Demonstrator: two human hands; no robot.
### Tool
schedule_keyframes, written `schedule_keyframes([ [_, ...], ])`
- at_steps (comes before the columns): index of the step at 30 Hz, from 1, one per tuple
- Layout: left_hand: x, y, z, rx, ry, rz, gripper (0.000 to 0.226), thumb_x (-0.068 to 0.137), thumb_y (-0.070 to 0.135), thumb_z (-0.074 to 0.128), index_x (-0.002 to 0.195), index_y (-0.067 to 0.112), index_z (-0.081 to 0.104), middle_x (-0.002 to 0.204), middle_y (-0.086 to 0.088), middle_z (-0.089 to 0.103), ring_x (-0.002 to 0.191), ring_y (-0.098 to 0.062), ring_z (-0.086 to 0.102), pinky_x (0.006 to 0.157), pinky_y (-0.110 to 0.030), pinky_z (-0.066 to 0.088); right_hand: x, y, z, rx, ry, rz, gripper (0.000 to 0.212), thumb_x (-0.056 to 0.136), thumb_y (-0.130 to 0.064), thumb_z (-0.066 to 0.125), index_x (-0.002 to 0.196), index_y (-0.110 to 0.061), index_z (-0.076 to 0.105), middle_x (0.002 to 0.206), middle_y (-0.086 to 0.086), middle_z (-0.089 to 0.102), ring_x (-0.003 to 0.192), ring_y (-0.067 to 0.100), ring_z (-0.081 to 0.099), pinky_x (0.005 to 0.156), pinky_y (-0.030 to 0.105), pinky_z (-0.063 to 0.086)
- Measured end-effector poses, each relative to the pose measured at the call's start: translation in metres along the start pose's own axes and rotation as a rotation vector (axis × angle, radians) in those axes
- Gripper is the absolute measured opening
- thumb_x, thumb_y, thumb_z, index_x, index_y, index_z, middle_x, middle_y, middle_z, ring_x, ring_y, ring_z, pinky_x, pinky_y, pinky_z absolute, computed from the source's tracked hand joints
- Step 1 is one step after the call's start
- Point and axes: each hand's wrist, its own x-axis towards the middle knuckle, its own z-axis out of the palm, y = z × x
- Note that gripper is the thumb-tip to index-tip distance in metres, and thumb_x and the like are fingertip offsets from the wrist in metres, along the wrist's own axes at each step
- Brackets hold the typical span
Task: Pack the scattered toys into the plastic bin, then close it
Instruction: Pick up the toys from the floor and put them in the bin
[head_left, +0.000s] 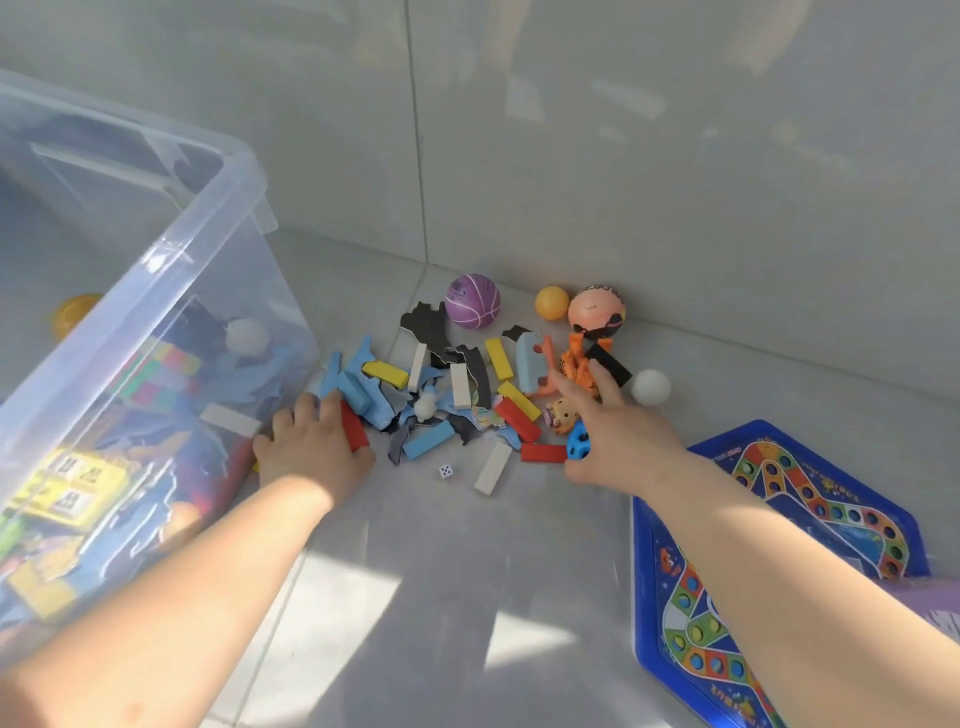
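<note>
Clear plastic bin (208, 218) stands on the floor (415, 571) at left, open, no lid in view. Through its wall: colour cube (161, 376), pale ball (247, 336), yellow tiles (78, 483), blue puzzle bits. Packing looks well under way, not done. Closing not started.

Left to pack:
- Toy pile (457, 395) of blocks and puzzle pieces lies between the hands, just beside the bin.
- Die (445, 471) sits near its front edge.
- Purple ball (471, 301), orange ball (552, 303) and face ball (596, 309) sit at the foot of the wall (623, 156).
- Loose white ball (650, 387) lies right of the pile.
- Game board (769, 545) lies flat at right, partly under the right forearm.

Left hand (311, 447) is palm down at the pile's left edge, close to the bin. Its fingers bend onto the blocks and a red block (354, 427) is at its side. Cannot tell whether its grip has closed round anything.

Right hand (623, 431) has fingers spread over the orange figure (576, 364), grip wide, holding nothing. Blue holed ball (577, 441) touches its thumb side.

In the way, likely:
- Small flat pieces need scooping.
- Balls may roll.
- The board is large for the filling bin.
- The lid must be found.
</note>
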Motion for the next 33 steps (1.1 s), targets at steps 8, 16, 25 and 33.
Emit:
schedule_keyframes([
  [8, -0.017, -0.026, 0.009, -0.203, -0.086, 0.016, 0.056, 0.084, 0.006, 0.052, 0.137, 0.010, 0.033, 0.133, -0.015, 0.039, 0.117, -0.036, 0.048, 0.092, -0.039, 0.041, 0.014, -0.032, 0.011, -0.178, 0.043, 0.008, 0.065, 0.083, -0.028, 0.062, 0.137, -0.020, 0.026, 0.139, 0.008, 0.034, 0.116, 0.027, 0.050, 0.084, 0.033, 0.047],
  [16, -0.064, -0.066, 0.044, -0.098, 0.142, 0.185, 0.064, 0.088, 0.060, 0.020, 0.090, 0.011, 0.061, 0.092, -0.014, 0.070, 0.089, -0.022, 0.042, 0.074, -0.031, 0.039, -0.001, -0.034, 0.012, -0.071, 0.016, 0.094, 0.059, 0.083, -0.033, 0.059, 0.133, -0.020, 0.032, 0.132, 0.008, 0.033, 0.110, 0.025, 0.055, 0.077, 0.029, 0.045],
  [25, -0.072, -0.056, 0.034, 0.021, 0.029, 0.461, 0.055, 0.056, 0.044, 0.082, 0.099, 0.021, 0.057, 0.093, -0.002, 0.064, 0.088, -0.018, 0.057, 0.058, -0.023, 0.053, -0.026, -0.024, 0.021, 0.332, 0.182, 0.135, 0.041, 0.083, -0.025, 0.063, 0.118, -0.021, 0.042, 0.125, 0.004, 0.036, 0.086, 0.019, 0.049, 0.066, 0.025, 0.039],
  [33, -0.076, -0.043, 0.008, -0.030, -0.067, 0.405, 0.036, 0.097, 0.032, 0.037, 0.130, 0.017, 0.040, 0.133, -0.001, 0.044, 0.125, -0.020, 0.042, 0.095, -0.030, 0.039, -0.056, -0.038, -0.001, 0.885, 0.348, -0.045, 0.041, 0.077, -0.004, 0.068, 0.082, -0.037, 0.044, 0.098, -0.011, 0.041, 0.089, 0.013, 0.051, 0.058, 0.013, 0.049],
])
